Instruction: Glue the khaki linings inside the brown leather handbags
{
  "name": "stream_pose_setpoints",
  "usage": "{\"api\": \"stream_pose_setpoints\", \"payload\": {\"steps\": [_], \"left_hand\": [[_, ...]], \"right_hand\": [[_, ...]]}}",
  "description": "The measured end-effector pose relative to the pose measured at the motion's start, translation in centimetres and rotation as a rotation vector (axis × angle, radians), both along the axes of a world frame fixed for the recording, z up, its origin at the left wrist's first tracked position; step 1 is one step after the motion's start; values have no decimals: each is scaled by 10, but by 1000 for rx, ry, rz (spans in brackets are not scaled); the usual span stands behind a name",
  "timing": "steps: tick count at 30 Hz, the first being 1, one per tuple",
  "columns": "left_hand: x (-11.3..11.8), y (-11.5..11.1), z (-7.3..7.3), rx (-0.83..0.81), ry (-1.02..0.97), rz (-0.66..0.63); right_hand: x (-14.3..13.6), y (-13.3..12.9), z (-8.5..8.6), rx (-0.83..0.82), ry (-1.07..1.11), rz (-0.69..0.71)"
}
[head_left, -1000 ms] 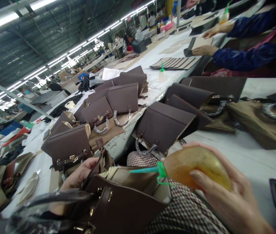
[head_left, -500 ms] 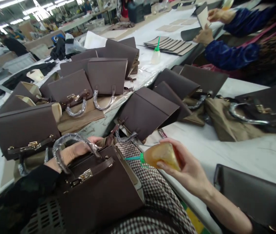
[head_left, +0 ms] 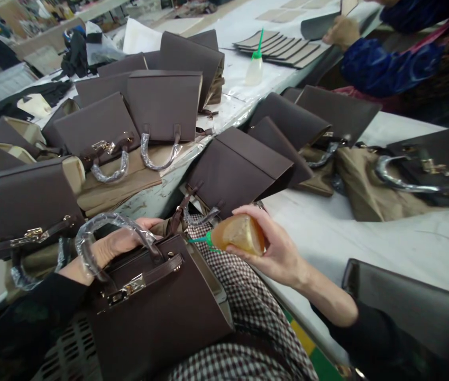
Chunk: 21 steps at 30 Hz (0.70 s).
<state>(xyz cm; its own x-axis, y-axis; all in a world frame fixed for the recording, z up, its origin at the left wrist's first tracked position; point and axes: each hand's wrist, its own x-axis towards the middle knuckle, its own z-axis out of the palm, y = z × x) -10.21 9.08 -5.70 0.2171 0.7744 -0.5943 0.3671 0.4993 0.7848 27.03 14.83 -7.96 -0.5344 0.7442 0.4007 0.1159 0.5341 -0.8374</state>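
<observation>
A dark brown handbag (head_left: pixel 164 312) rests tilted on my lap, its handle (head_left: pixel 105 219) wrapped in clear plastic and a gold clasp (head_left: pixel 131 288) on the front strap. My left hand (head_left: pixel 123 241) passes behind that handle and grips the bag's top edge; its fingertips are partly hidden. In my right hand (head_left: pixel 282 251) is a squeeze bottle (head_left: pixel 238 233) of amber liquid, held sideways. Its thin green nozzle (head_left: pixel 198 239) points left at the bag's side edge near the top corner. Whether the tip touches the edge, I cannot tell.
Several brown handbags (head_left: pixel 164 103) stand on the left table, and more (head_left: pixel 244 164) lie on the right one. Another green-tipped bottle (head_left: pixel 254 71) stands near a row of flat panels (head_left: pixel 277 47). A co-worker's hand (head_left: pixel 343 33) is at upper right. A dark flat piece (head_left: pixel 406 296) lies at right.
My right hand has moved left with the bottle, bringing the nozzle closer to the bag's top corner. My left hand stays at the bag's top. The view has tilted down slightly.
</observation>
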Motion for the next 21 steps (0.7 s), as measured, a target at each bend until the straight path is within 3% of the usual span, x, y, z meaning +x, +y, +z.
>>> {"api": "stream_pose_setpoints", "payload": {"steps": [7, 21], "left_hand": [[8, -2, 3, -52, -33, 41], [24, -5, 17, -102, -65, 78]], "right_hand": [[13, -3, 3, -22, -109, 61], [48, -32, -19, -54, -233, 150]]}}
